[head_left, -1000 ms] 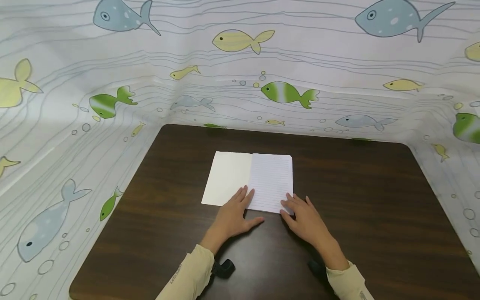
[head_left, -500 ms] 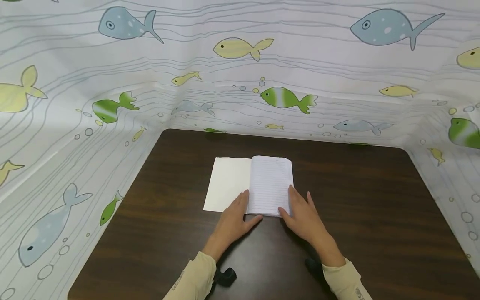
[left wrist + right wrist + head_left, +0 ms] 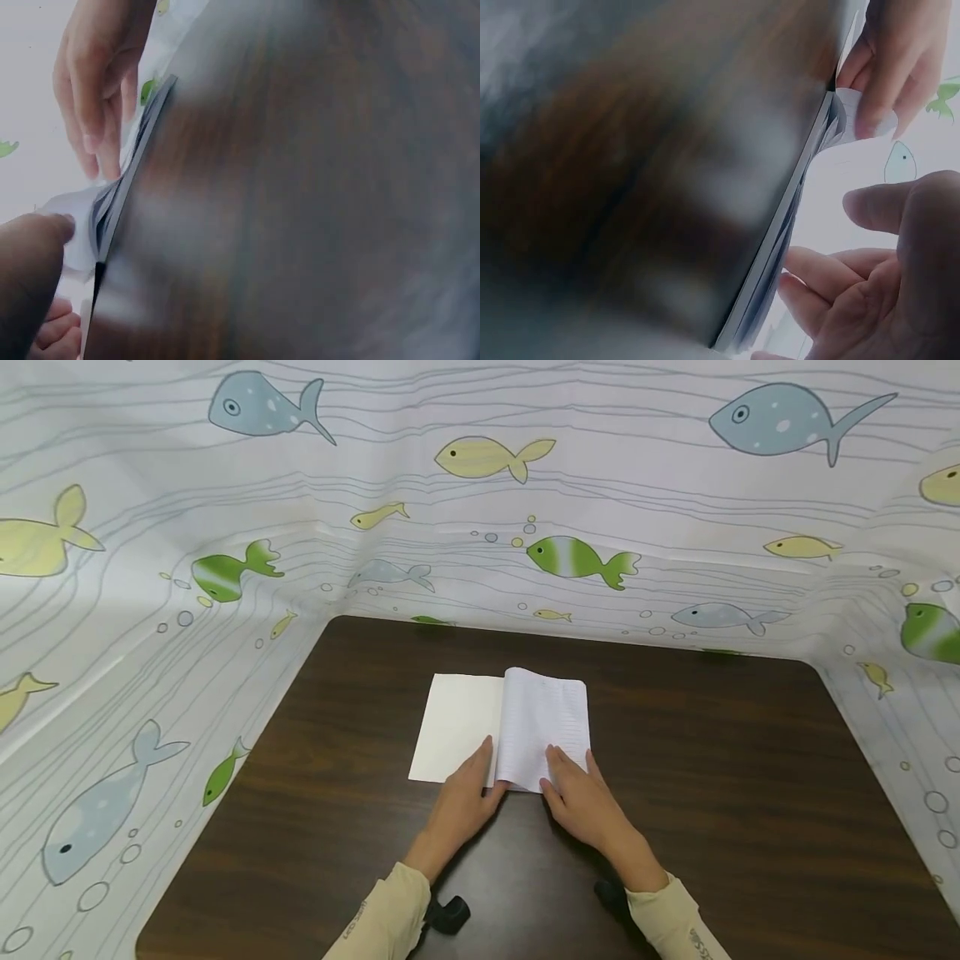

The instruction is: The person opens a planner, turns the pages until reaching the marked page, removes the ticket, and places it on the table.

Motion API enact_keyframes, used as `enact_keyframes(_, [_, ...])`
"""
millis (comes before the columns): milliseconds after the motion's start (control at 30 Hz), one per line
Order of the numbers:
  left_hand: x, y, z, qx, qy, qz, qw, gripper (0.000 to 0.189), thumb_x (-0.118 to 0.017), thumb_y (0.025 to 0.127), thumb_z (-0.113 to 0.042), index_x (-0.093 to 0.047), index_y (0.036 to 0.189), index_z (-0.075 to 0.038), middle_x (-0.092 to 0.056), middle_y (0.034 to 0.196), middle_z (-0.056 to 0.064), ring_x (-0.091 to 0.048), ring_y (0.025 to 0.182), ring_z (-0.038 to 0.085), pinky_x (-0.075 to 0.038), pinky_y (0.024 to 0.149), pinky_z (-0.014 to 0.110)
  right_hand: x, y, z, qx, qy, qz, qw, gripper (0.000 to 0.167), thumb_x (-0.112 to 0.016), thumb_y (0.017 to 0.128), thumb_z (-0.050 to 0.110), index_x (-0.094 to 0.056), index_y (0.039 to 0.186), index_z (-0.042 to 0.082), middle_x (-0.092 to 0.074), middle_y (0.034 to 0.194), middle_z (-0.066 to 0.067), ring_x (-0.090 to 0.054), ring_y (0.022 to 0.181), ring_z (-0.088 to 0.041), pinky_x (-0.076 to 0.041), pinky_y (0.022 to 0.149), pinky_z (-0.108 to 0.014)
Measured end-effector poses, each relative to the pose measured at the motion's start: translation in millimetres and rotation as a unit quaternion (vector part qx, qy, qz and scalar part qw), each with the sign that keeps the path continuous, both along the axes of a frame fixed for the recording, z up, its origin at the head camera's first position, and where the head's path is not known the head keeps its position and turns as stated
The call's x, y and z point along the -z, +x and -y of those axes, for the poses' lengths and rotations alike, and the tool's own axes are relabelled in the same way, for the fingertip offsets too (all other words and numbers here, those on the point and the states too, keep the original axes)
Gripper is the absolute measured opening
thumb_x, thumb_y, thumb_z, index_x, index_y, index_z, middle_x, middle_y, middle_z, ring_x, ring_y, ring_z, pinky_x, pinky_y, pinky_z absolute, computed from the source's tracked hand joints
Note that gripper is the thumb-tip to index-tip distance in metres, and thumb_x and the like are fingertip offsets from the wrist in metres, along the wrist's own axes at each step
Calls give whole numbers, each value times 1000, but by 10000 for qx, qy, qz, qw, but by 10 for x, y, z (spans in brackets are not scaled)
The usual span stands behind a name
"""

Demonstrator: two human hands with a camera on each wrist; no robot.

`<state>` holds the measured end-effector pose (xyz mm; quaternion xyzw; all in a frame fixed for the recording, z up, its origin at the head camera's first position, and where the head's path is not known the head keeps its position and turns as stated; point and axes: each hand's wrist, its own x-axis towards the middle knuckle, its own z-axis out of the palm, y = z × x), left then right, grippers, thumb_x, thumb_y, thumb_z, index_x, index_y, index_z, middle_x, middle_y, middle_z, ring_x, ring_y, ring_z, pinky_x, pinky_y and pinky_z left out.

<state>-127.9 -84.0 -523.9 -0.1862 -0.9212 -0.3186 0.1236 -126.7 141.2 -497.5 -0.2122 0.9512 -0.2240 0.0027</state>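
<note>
An open notebook [image 3: 459,722] lies on the dark table, plain white on its left side and lined on its right. Several lined pages [image 3: 517,718] bulge up in a curl beside the spine. My left hand [image 3: 459,802] rests along the lower spine, its thumb touching the curled pages at the bottom edge. Outstretched fingers of my right hand [image 3: 588,806] lie on the lower part of the right page. In the left wrist view the thumb [image 3: 37,236] overlaps the rolled paper. Page edges fan apart over the back cover [image 3: 776,225] in the right wrist view.
The brown wooden table [image 3: 735,777] has rounded corners. A white fish-patterned sheet [image 3: 645,493] hangs behind it and along both sides. Dark straps with black wrist devices [image 3: 450,915] sit under both wrists, below beige sleeves [image 3: 386,910].
Lined pages have risen from flat into a curl beside the spine. My right hand has slid left from the page's outer edge onto the page; my left thumb has drawn in toward the spine.
</note>
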Motion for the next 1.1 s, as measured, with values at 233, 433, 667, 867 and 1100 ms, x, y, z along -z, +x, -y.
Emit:
enact_keyframes(233, [37,20,18,-244,414,184,9987,71,-68,96,-7,-32,155,11,-44,154,30,-46,142,39,-43,113,49,59,57,-126,363,14,322,9988,66,-57,107,36,-42,152,-10,-44,157,-23,-42,147,-35,-13,119,-71])
enact_keyframes(433, [94,-25,85,-1262,511,-660,9885,94,-72,77,12,-22,156,15,-29,157,38,-32,148,49,-37,114,57,26,77,-225,536,16,234,9983,71,-62,104,36,-41,152,-12,-44,156,-26,-42,146,-37,-13,119,-72])
enact_keyframes(667, [15,-103,96,-2100,-880,-1205,9662,107,-90,73,-3,-28,160,2,-13,166,33,-17,153,51,-18,121,67,-1,95,-221,587,184,208,9979,75,-68,100,35,-41,150,-14,-45,154,-28,-43,145,-39,-15,118,-72])
enact_keyframes(867, [-20,-120,-75,-375,-1467,-548,9870,63,-70,95,-10,-48,154,-5,-32,163,28,-28,151,48,-27,120,62,38,103,-202,602,221,170,9978,77,-71,98,35,-43,149,-15,-47,153,-28,-44,145,-39,-17,118,-72])
enact_keyframes(1100, [72,-61,-142,370,-1735,511,9828,68,-50,105,-53,-40,161,-17,-30,166,23,-20,152,51,-21,122,62,-37,80,-232,589,141,-274,9978,73,-72,98,31,-44,148,-15,-50,150,-29,-44,144,-41,-21,117,-72])
